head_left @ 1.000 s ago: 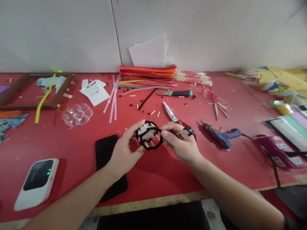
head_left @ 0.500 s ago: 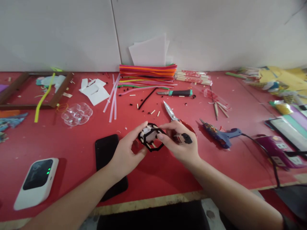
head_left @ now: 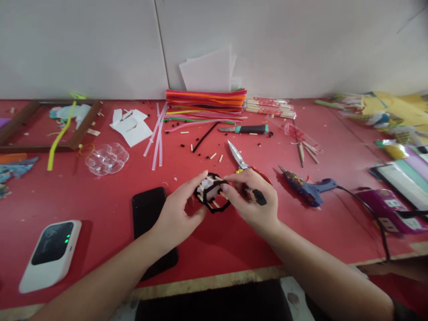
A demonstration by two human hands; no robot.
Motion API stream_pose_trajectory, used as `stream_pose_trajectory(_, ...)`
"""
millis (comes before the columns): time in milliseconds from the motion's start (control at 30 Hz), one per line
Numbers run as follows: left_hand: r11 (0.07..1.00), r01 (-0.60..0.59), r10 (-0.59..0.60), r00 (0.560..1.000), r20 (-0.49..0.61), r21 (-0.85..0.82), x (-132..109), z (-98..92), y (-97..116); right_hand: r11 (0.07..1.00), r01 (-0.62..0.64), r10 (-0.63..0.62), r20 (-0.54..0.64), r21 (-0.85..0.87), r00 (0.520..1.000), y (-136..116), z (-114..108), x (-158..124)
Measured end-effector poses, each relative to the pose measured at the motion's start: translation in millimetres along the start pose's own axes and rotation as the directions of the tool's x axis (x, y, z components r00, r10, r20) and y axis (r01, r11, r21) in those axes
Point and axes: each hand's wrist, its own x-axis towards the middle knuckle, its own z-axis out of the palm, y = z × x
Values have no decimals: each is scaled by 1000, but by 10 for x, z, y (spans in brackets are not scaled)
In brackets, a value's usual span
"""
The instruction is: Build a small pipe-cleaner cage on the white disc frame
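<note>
A small polygonal frame [head_left: 216, 208], with black edges, pale stick bars and white panels, is held up over the table between my hands. My left hand [head_left: 182, 205] grips its left side, thumb below and fingers above. On the right edge, my right hand [head_left: 252, 196] pinches it between thumb and forefinger. A dark brown and black piece [head_left: 259, 196] shows against the right hand's fingers; I cannot make out what it is. Scissors [head_left: 237, 156] with red handles lie partly behind that hand, blades pointing away. A black phone [head_left: 149, 205] lies under my left wrist.
A blue glue gun [head_left: 307, 189] with a cord lies at right, by a purple box [head_left: 389, 209]. Behind are a utility knife [head_left: 249, 129], pipe cleaners [head_left: 207, 100] and sticks [head_left: 270, 107]. A white device [head_left: 50, 254] sits left; another person's arm [head_left: 394, 269] shows lower right.
The frame has tilted slightly in my hands and shifted a little to the right. My grip stays much the same. Another person's arm has appeared at the lower right.
</note>
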Motion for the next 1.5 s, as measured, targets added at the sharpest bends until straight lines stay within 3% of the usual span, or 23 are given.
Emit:
stream_pose_trajectory(133, 996, 71, -71, 997, 2, -55, 3, 0, 9, 997, -49, 49, 4, 57, 999, -22, 4, 24)
stream_pose_trajectory(267, 964, 149, -147, 989, 27, -222, 29, -1, 13, 972, -188, 184, 40, 141, 982, -36, -6, 63)
stream_pose_trajectory(400, 947, 186, -173, 982, 69, -264, 42, 6, 33, 931, -280, 268, 81, 233, 960, -5, 8, 79)
stream_pose_trajectory(633, 869, 196, -183, 980, 72, -454, 28, 9, 22, 728, -482, 472, 154, 488, 868, 85, 81, 81)
stream_pose_trajectory(767, 769, 303, -297, 949, 104, -563, 45, -27, 20, 653, -523, 505, 200, 547, 840, 67, 97, 109)
stream_pose_trajectory(1033, 805, 275, -339, 940, -28, -526, 100, -24, 70, 578, -605, 539, 300, 548, 787, 96, 128, 69)
stream_pose_trajectory(1300, 941, 181, -202, 978, -44, -287, 104, -58, 104, 570, -640, 563, 323, 515, 761, 92, 131, 81)
stream_pose_trajectory(1500, 939, 184, -212, 975, -68, -289, 110, -61, 77, 672, -572, 534, 228, 471, 814, 142, 109, 73)
